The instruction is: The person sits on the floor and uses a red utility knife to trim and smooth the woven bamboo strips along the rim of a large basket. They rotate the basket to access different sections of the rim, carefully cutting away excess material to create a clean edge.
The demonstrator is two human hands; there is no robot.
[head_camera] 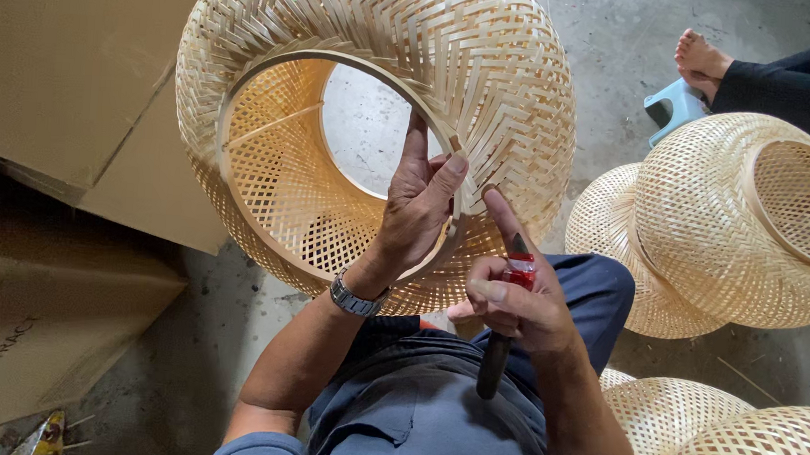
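A large woven bamboo lampshade point(453, 62) rests tilted on my lap, its round opening facing me. My left hand point(420, 205), with a metal watch on the wrist, grips the wooden rim ring point(245, 87) at its lower right, thumb pressing a loose bamboo strip. My right hand point(513, 295) holds a tool with a dark handle and a red band point(501, 341), its index finger stretched toward the weave just beside the left thumb. The tool's tip is hidden behind the fingers.
Flattened cardboard boxes point(68, 66) lie at the left. Several finished woven shades point(733, 219) are stacked at the right and lower right point(738, 445). Another person's bare foot point(701, 58) and dark trouser leg rest by a small teal stool point(675, 108) on the concrete floor.
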